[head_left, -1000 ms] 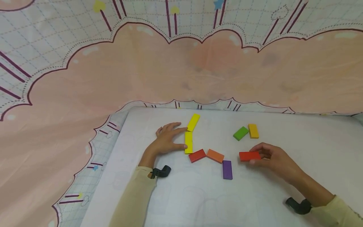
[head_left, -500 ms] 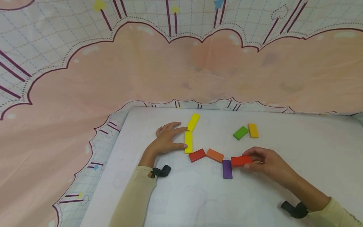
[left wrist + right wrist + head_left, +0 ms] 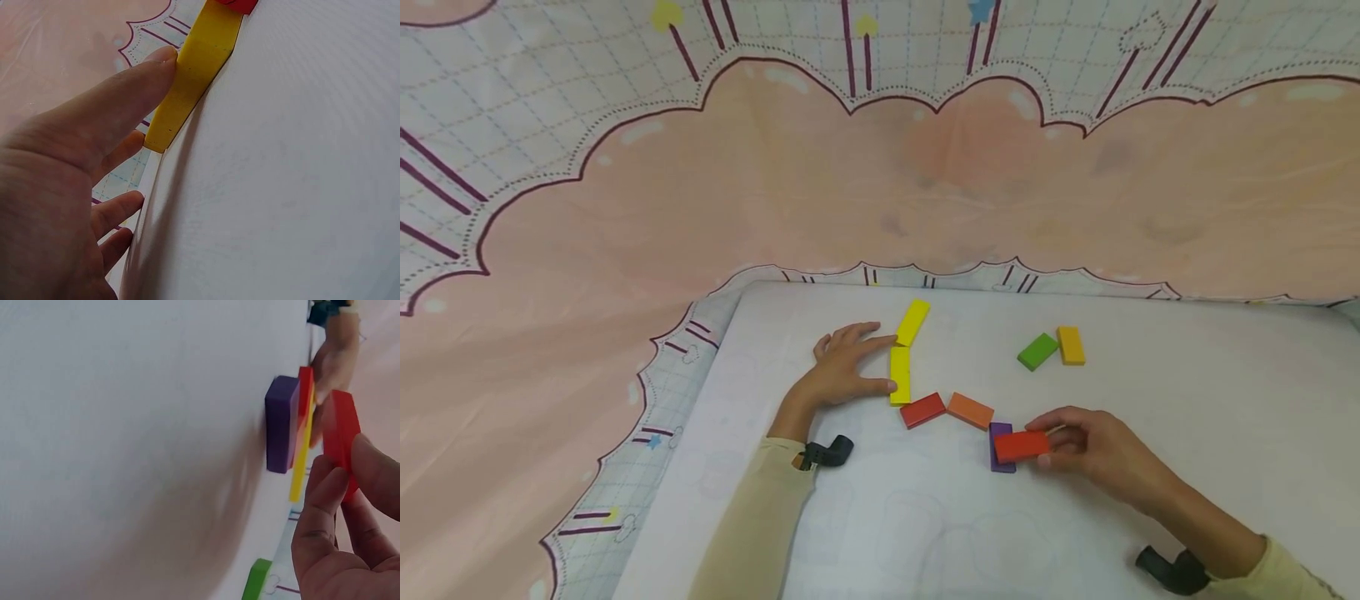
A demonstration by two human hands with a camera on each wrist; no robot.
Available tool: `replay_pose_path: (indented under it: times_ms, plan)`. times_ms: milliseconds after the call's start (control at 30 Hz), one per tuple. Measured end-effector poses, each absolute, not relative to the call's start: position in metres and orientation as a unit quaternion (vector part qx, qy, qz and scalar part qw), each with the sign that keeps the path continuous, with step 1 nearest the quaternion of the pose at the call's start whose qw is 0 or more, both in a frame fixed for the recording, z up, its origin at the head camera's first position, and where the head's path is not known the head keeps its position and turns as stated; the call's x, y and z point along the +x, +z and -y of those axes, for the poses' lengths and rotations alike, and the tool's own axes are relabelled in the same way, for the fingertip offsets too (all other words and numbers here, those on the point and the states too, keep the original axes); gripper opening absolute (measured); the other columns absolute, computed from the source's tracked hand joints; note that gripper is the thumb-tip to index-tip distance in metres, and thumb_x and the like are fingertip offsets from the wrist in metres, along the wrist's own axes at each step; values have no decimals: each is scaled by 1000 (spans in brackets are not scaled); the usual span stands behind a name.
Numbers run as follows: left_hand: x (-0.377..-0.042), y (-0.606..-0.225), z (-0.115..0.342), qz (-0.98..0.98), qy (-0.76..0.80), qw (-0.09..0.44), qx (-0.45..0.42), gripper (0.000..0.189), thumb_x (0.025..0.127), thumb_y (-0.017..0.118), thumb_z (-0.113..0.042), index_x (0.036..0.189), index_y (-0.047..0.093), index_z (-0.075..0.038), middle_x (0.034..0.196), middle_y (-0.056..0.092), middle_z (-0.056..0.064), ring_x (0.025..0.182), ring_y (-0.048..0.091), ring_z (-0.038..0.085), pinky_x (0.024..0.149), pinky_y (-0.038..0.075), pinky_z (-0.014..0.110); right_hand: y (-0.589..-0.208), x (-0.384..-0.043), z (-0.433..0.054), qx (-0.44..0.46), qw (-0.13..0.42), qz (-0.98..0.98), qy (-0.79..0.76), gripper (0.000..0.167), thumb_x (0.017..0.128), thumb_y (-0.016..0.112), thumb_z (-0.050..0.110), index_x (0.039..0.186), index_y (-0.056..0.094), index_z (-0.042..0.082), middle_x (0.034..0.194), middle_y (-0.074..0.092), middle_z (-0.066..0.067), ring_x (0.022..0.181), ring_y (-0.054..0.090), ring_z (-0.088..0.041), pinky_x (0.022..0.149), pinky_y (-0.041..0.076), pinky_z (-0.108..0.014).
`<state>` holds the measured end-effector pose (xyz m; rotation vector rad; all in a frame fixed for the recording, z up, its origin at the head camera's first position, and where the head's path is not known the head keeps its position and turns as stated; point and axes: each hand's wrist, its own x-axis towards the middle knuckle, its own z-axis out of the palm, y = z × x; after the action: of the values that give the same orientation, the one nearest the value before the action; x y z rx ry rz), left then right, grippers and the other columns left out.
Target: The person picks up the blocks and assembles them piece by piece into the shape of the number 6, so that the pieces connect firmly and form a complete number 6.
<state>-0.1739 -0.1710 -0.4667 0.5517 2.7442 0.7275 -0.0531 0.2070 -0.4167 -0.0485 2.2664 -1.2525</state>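
My right hand pinches a red rectangular block between thumb and fingers. In the head view the block overlaps a purple block; the right wrist view shows it raised off the board, apart from the purple one. On the left, my left hand spreads its fingers beside two yellow blocks. Its thumb touches the side of the nearer yellow block, and its index fingertip is where that block meets the farther yellow block. A darker red block and an orange block continue the bent row toward the purple one.
A green block and an amber block lie close together at the back right of the white board. A patterned peach cloth rises behind it. Black curved devices sit on both wrists.
My right hand has carried the red block left and toward me, from right of the purple block to over it. My left hand and the other blocks have stayed in place.
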Motion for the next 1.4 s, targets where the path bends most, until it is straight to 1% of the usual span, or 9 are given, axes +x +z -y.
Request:
replay_pose_path:
  times_ms: [167, 267, 433, 633, 800, 1033, 1100, 1233, 1400]
  plan:
    - [-174, -466, 171, -941, 250, 124, 191, 77, 83, 77, -57, 152, 48, -38, 167, 29, 1, 153, 20, 34, 119, 5, 68, -418, -48, -203, -36, 270, -838, -472, 49, 85, 82, 16, 131, 65, 10, 125, 70, -7, 105, 69, -19, 84, 60, -26]
    - [-174, -466, 171, -942, 248, 124, 189, 77, 83, 77, -57, 152, 48, -39, 167, 29, 1, 153, 20, 34, 120, 5, 68, -420, -44, -198, -55, 253, -852, -454, 46, 83, 84, 18, 126, 68, 12, 118, 72, -3, 101, 70, -17, 82, 59, -22]
    - [-174, -466, 171, -943, 244, 127, 187, 78, 83, 77, -57, 152, 47, -38, 167, 29, 1, 153, 20, 34, 119, 5, 69, -423, -38, -191, -88, 221, -882, -406, 38, 79, 88, 25, 114, 74, 20, 99, 71, 6, 89, 64, -12, 76, 55, -19]
    - [-174, -467, 170, -942, 249, 126, 188, 78, 83, 77, -57, 152, 48, -38, 167, 29, 1, 153, 19, 33, 120, 4, 68, -423, -33, -182, -104, 191, -905, -366, 36, 76, 90, 26, 108, 75, 26, 94, 69, 12, 87, 59, -11, 72, 53, -20]
    - [-175, -469, 170, -943, 250, 120, 186, 77, 82, 77, -56, 152, 48, -38, 166, 31, 1, 153, 20, 33, 119, 4, 67, -423, -32, -175, -118, 178, -916, -340, 35, 72, 92, 28, 103, 75, 29, 96, 66, 13, 90, 56, -12, 71, 50, -22]
    - [-174, -469, 171, -943, 247, 127, 184, 78, 83, 77, -56, 152, 48, -38, 167, 30, 0, 153, 20, 32, 120, 4, 67, -428, -32, -167, -132, 158, -929, -308, 34, 66, 96, 29, 91, 74, 36, 105, 58, 11, 107, 55, -14, 89, 54, -33]
    - [-174, -468, 171, -942, 248, 126, 185, 77, 83, 77, -56, 152, 48, -38, 167, 30, 0, 153, 20, 33, 120, 4, 67, -430, -32, -165, -128, 159, -931, -302, 35, 65, 97, 28, 89, 73, 39, 107, 56, 10, 110, 52, -16, 89, 53, -34]
    - [-174, -467, 170, -942, 251, 122, 185, 77, 83, 77, -55, 152, 48, -38, 166, 30, 1, 153, 20, 33, 120, 4, 67, -432, -31, -159, -128, 163, -937, -281, 37, 65, 97, 28, 88, 72, 42, 108, 53, 9, 112, 47, -17, 85, 52, -31]
    - [-174, -467, 170, -942, 251, 122, 186, 76, 83, 77, -55, 152, 49, -38, 166, 31, 1, 153, 20, 33, 119, 4, 69, -434, -30, -156, -136, 167, -940, -266, 36, 67, 97, 29, 90, 72, 42, 109, 51, 9, 112, 45, -17, 81, 52, -26]
